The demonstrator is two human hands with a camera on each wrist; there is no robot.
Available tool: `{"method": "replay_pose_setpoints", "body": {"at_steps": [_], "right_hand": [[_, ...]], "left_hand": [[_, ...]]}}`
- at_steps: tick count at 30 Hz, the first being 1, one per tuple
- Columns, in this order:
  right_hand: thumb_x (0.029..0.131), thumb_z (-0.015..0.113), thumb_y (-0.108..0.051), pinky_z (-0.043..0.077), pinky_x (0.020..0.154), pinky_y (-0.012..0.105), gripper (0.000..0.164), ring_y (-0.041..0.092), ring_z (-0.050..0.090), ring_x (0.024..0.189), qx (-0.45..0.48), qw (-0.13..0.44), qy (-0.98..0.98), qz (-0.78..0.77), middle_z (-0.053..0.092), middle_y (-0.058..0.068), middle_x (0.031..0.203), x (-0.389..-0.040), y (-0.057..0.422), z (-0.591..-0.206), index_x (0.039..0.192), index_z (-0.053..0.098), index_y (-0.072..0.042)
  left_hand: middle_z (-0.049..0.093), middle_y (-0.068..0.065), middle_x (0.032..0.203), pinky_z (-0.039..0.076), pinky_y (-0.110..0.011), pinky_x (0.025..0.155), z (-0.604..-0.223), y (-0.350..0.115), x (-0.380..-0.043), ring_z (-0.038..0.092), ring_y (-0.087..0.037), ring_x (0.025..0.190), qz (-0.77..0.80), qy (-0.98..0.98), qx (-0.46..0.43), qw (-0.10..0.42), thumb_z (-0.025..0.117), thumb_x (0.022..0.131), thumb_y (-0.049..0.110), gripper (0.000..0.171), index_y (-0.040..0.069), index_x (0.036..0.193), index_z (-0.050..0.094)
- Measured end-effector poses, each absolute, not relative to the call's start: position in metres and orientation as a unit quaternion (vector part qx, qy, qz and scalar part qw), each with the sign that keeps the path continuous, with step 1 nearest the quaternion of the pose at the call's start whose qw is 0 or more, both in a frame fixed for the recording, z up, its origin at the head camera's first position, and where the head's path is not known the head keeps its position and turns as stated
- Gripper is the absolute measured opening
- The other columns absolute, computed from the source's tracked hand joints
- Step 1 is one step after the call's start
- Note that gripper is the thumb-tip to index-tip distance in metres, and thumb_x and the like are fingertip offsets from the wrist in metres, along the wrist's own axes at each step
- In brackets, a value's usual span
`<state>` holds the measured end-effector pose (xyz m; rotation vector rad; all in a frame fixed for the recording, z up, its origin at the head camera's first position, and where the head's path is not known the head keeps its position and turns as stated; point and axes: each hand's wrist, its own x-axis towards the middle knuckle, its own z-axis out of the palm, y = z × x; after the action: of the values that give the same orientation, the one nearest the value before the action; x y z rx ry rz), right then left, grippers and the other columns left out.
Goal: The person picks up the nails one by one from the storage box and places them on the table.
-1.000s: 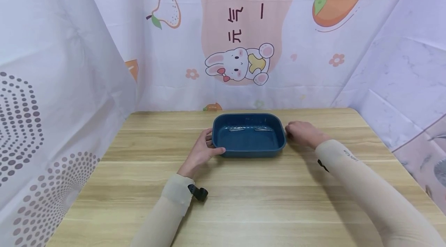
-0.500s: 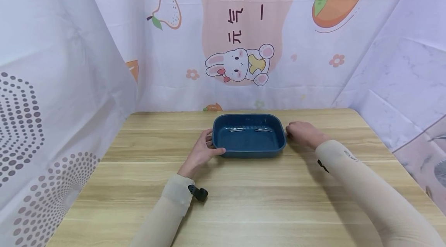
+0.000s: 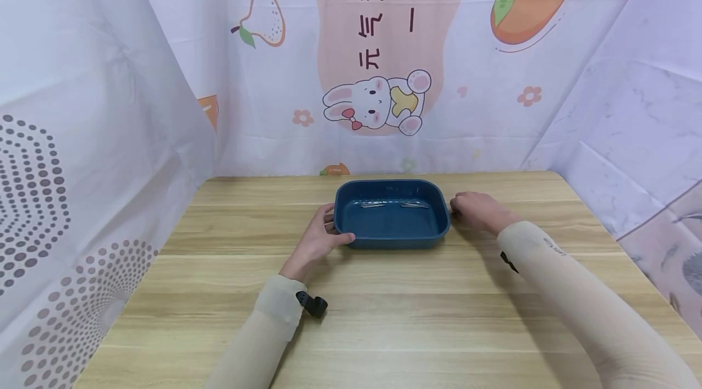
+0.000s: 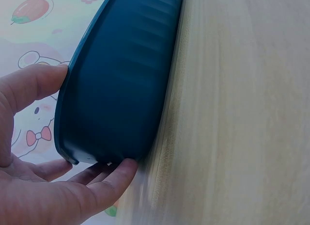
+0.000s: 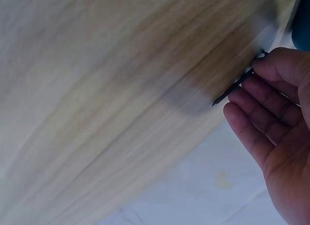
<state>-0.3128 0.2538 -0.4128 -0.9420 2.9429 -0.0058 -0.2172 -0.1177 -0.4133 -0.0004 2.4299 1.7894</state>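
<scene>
A dark blue rectangular tray (image 3: 392, 227) stands on the table, its open side up. My left hand (image 3: 320, 235) grips its near left corner, with the thumb on the front rim and the fingers along the end wall, as the left wrist view confirms. Beside the tray's right end, my right hand (image 3: 477, 211) stays low over the table. There the thumb and fingers pinch a thin black pointed rod (image 5: 227, 94), like a nail or screw; its kind is unclear and the fingers partly hide it. The head view does not show this rod.
Two groups of thin silvery lines (image 3: 414, 205) show inside the tray; whether rods or reflections, I cannot tell. The wooden table (image 3: 384, 316) reaches to a printed curtain (image 3: 274, 145) just behind the tray. More cloth hangs at both sides.
</scene>
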Motion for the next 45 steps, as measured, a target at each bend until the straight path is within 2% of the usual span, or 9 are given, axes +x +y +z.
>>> {"method": "replay_pose_setpoints", "body": {"at_steps": [11, 19, 24, 28, 34, 39, 45], "right_hand": [[0.086, 0.063, -0.002, 0.047, 0.062, 0.037, 0.014, 0.017, 0.049, 0.065, -0.31, 0.027, 0.95, -0.013, 0.054, 0.0, 0.075, -0.312, 0.252, -0.41, 0.075, 0.063, -0.012], [0.081, 0.064, -0.004, 0.044, 0.055, 0.038, 0.016, 0.018, 0.048, 0.06, -0.3, -0.004, 0.954, -0.012, 0.053, -0.001, 0.068, -0.313, 0.243, -0.396, 0.069, 0.059, -0.014], [0.083, 0.063, -0.007, 0.042, 0.052, 0.038, 0.015, 0.018, 0.049, 0.06, -0.291, 0.0, 0.956, -0.016, 0.054, -0.001, 0.067, -0.314, 0.236, -0.386, 0.07, 0.059, -0.014], [0.084, 0.063, -0.008, 0.044, 0.053, 0.038, 0.008, 0.019, 0.052, 0.063, -0.283, 0.003, 0.959, -0.019, 0.059, 0.0, 0.072, -0.315, 0.229, -0.378, 0.077, 0.064, -0.011], [0.084, 0.055, -0.005, 0.043, 0.053, 0.037, 0.013, 0.02, 0.052, 0.064, -0.272, 0.003, 0.962, -0.009, 0.059, 0.002, 0.074, -0.317, 0.22, -0.365, 0.076, 0.063, -0.012], [0.087, 0.056, -0.007, 0.045, 0.059, 0.037, 0.012, 0.02, 0.052, 0.066, -0.273, 0.009, 0.962, -0.021, 0.058, 0.002, 0.076, -0.32, 0.211, -0.355, 0.079, 0.063, -0.011], [0.087, 0.057, -0.01, 0.043, 0.059, 0.036, 0.011, 0.02, 0.05, 0.066, -0.277, 0.004, 0.961, -0.017, 0.056, 0.001, 0.074, -0.322, 0.193, -0.346, 0.078, 0.062, -0.013]], "left_hand": [[0.042, -0.017, 0.142, 0.039, -0.05, 0.102, -0.414, -0.119, -0.218, 0.045, -0.035, 0.128, 0.584, 0.809, -0.006, 0.059, 0.08, 0.076, 0.013, 0.085, 0.012, 0.146, 0.031], [0.043, -0.017, 0.142, 0.039, -0.05, 0.102, -0.415, -0.12, -0.219, 0.045, -0.035, 0.128, 0.58, 0.812, -0.006, 0.057, 0.08, 0.076, 0.013, 0.085, 0.013, 0.146, 0.031], [0.043, -0.018, 0.141, 0.039, -0.052, 0.101, -0.416, -0.119, -0.218, 0.045, -0.037, 0.127, 0.581, 0.812, 0.004, 0.057, 0.08, 0.077, 0.013, 0.085, 0.011, 0.146, 0.031], [0.043, -0.019, 0.141, 0.039, -0.052, 0.102, -0.415, -0.118, -0.218, 0.045, -0.037, 0.127, 0.584, 0.81, 0.002, 0.057, 0.08, 0.077, 0.013, 0.084, 0.011, 0.146, 0.031], [0.043, -0.019, 0.141, 0.039, -0.052, 0.102, -0.417, -0.118, -0.219, 0.046, -0.037, 0.127, 0.584, 0.81, 0.001, 0.055, 0.079, 0.078, 0.013, 0.084, 0.01, 0.146, 0.031], [0.042, -0.019, 0.142, 0.038, -0.052, 0.102, -0.416, -0.118, -0.218, 0.045, -0.036, 0.128, 0.583, 0.811, 0.0, 0.055, 0.079, 0.077, 0.013, 0.084, 0.011, 0.146, 0.031], [0.043, -0.018, 0.142, 0.039, -0.052, 0.102, -0.417, -0.118, -0.219, 0.045, -0.036, 0.127, 0.58, 0.813, -0.001, 0.055, 0.079, 0.078, 0.013, 0.083, 0.012, 0.145, 0.031]]}}
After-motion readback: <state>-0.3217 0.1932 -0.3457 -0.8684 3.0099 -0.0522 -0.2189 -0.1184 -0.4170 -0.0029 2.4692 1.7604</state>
